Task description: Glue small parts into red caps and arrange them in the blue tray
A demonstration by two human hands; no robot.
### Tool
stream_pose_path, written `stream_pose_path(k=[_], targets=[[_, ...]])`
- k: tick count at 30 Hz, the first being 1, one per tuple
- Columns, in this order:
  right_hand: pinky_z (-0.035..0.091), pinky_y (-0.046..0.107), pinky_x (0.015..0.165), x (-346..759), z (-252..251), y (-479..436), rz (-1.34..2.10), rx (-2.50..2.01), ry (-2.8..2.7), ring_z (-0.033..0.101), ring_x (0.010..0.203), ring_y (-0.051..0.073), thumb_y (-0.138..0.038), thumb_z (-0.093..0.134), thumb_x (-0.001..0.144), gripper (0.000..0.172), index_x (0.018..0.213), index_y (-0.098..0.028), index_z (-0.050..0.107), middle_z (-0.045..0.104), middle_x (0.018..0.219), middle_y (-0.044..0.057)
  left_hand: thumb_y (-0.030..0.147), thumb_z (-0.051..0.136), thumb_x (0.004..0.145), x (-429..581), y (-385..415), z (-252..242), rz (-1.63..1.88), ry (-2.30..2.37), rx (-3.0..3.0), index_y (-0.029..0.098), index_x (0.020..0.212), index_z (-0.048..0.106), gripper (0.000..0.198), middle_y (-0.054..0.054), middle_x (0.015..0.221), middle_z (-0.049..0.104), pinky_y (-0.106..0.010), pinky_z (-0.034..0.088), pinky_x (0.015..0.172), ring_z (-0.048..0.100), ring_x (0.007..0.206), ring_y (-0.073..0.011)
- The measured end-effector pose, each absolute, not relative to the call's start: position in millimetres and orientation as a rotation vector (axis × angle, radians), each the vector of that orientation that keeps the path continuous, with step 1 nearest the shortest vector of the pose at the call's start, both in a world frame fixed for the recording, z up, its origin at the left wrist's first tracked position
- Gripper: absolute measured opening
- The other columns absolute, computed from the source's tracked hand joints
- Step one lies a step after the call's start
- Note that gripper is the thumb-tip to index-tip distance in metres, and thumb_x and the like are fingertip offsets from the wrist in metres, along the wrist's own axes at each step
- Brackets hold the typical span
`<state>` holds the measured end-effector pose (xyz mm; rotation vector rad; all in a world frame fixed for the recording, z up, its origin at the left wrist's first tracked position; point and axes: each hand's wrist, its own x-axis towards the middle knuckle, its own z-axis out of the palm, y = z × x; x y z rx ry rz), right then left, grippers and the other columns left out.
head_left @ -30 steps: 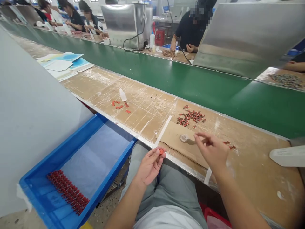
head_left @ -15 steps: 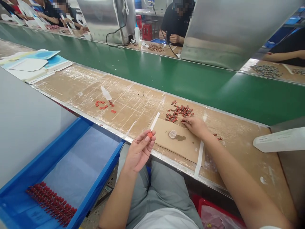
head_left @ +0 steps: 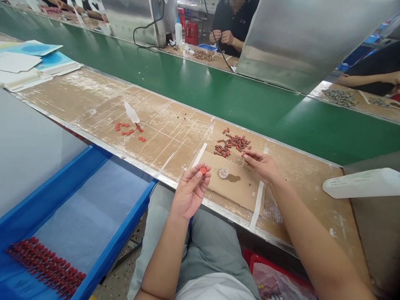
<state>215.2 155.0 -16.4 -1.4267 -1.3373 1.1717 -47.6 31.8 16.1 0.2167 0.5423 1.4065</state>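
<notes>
"Looking left first, what's in the blue tray (head_left: 115,246)?"

"Rows of red parts (head_left: 46,266), at eight o'clock from the left hand (head_left: 190,191), whose grip pinches a red disc (head_left: 203,170)."

"And further right?"

"A clear cup (head_left: 223,173) on cardboard (head_left: 237,196). The right hand (head_left: 261,166) sits at its three o'clock, grip narrow, holding what I can't tell, with red pieces (head_left: 231,143) at ten o'clock."

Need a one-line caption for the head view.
Left hand holds a small red disc; right hand hovers over a cardboard sheet.
</notes>
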Motion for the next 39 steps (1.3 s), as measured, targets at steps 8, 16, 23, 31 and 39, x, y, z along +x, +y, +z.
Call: stream_pose_path(k=[8,16,23,31,39], targets=[[0.061,0.031,0.066,212.7,-15.8,119.2,1.185,-1.419,-1.082,0.073,0.080,0.020,-0.043,0.088,0.058,0.041,0.090,-0.020,0.074,0.076,0.087,0.006,0.010,0.070,0.081,-49.4,27.3,-3.5,1.349,0.591,0.198,0.016,0.102,0.072,0.022,-0.007,0.105,0.074,-0.014,0.055,0.083,0.071,0.087,-0.0081],[0.058,0.038,0.073,205.8,-33.9,100.3,0.488,-1.594,-1.670,0.071,0.074,0.021,-0.046,0.071,0.078,0.029,0.094,-0.021,0.077,0.077,0.089,0.006,0.011,0.073,0.078,-47.2,24.5,-4.2,1.320,0.613,0.171,0.015,0.102,0.072,0.024,-0.008,0.106,0.074,-0.016,0.056,0.083,0.072,0.088,-0.0106],[0.058,0.038,0.072,196.8,-29.4,94.1,0.471,-1.594,-1.552,0.070,0.072,0.021,-0.046,0.072,0.077,0.030,0.094,-0.022,0.077,0.077,0.089,0.005,0.011,0.076,0.076,-39.6,26.0,-14.9,1.314,0.614,0.217,0.013,0.100,0.073,0.024,-0.009,0.112,0.073,-0.017,0.055,0.086,0.072,0.090,-0.0111],[0.059,0.037,0.072,146.4,-22.7,80.3,0.508,-1.318,-1.301,0.071,0.075,0.021,-0.040,0.077,0.075,0.029,0.097,-0.021,0.076,0.077,0.091,0.006,0.017,0.079,0.075,-27.4,27.5,-26.7,1.333,0.592,0.267,0.016,0.099,0.073,0.025,-0.005,0.100,0.075,-0.018,0.056,0.081,0.072,0.086,-0.0117],[0.057,0.037,0.068,142.3,-43.4,75.7,0.300,-1.347,-1.472,0.067,0.070,0.019,-0.040,0.072,0.080,0.023,0.095,-0.023,0.075,0.076,0.090,0.006,0.023,0.085,0.068,-31.2,29.5,-35.1,1.388,0.608,0.224,0.017,0.096,0.073,0.031,-0.006,0.098,0.075,-0.020,0.056,0.077,0.072,0.082,-0.0121]])
